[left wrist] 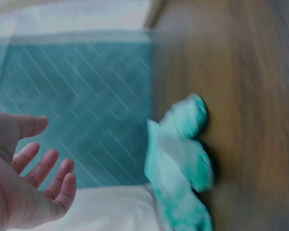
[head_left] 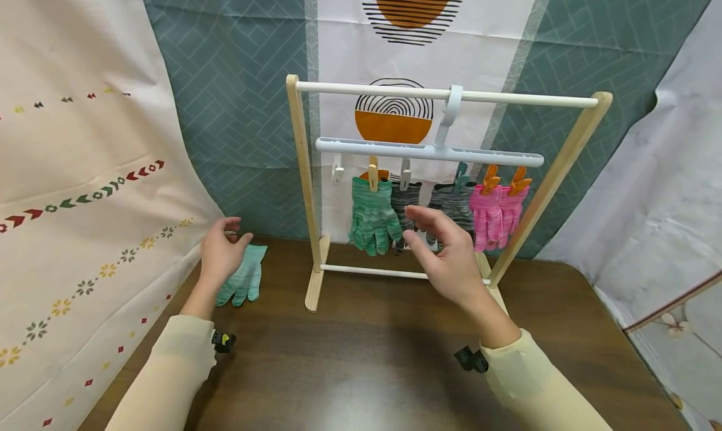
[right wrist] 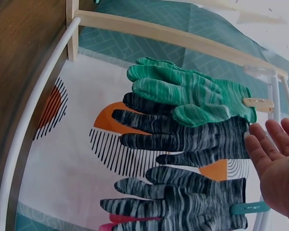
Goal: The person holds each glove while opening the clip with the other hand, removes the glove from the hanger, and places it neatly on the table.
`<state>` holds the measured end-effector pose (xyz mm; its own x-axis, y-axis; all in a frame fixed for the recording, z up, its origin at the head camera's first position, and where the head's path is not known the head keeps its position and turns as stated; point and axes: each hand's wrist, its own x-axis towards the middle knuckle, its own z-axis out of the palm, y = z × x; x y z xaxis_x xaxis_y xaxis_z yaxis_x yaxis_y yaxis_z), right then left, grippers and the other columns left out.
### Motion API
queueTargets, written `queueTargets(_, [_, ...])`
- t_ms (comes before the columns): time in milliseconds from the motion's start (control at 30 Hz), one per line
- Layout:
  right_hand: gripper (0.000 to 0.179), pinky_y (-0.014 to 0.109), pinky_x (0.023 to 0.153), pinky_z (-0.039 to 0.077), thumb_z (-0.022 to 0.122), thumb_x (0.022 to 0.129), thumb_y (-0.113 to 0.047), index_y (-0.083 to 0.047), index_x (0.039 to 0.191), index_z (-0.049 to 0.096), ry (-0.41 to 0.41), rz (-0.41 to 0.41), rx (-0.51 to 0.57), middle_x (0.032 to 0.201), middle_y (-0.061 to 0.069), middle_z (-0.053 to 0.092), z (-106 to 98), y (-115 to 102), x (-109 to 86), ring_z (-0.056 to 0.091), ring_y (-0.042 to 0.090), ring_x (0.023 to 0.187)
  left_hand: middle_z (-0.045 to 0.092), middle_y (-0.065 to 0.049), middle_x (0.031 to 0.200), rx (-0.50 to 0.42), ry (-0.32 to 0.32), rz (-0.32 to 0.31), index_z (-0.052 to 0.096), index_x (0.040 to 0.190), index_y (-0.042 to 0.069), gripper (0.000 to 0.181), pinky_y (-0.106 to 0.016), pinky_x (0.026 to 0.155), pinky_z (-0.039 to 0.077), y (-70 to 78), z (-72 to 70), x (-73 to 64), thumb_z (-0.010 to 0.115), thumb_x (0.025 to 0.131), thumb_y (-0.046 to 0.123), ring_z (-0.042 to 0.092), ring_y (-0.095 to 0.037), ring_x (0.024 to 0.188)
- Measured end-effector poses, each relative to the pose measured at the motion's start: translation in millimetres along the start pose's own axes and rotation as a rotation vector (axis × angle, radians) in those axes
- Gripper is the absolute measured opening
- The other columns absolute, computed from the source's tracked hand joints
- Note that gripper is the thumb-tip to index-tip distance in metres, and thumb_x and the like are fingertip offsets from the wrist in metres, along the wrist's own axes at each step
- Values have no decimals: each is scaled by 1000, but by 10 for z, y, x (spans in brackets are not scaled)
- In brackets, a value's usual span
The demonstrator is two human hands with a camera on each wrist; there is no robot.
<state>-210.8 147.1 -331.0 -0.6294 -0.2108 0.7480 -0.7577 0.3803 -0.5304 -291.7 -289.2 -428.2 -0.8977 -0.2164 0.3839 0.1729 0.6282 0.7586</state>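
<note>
R hand [head_left: 449,260] nr hung gloves [head_left: 453,202], L hand [head_left: 221,252] abv loose grn glove [head_left: 247,275].

Rack [head_left: 383,91]: feet on table [head_left: 350,362], backdrop [head_left: 242,105] behind it
Hanger [head_left: 383,149]: hooked over rack's top bar, near its middle
Clips [head_left: 373,174]: along hanger's underside, within rack frame
Hung gloves [head_left: 445,198]: row under hanger, rightmost ones beside rack's right post
Loose glove [head_left: 242,277]: on table, left of rack
Left hand [head_left: 222,249]: left of rack, above loose glove, apart from it
Right hand [head_left: 451,265]: before rack, in front of hung gloves
Left drape [head_left: 84,136]: left of rack
Right drape [head_left: 648,186]: right of rack
</note>
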Motion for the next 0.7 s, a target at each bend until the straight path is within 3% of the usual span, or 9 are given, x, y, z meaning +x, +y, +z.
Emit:
queueTargets(200, [41,33,108,51,72,100,-3,-5,140,65,5,16,16,136,11,70,-19,23,23,67,26,125,62,-25,129,-76,37,52,59,136,-4,39,-51,93,49,359,44,-100,71,102,9,62,-45,110])
queueTargets(700, [41,36,109,51,71,102,-5,-5,143,63,4,33,35,138,11,69,-70,81,96,66,26,126,69,-16,120,-196,3,220,64,127,0,31,-27,81,50,1143,239,-382,76,99,7,67,-27,101])
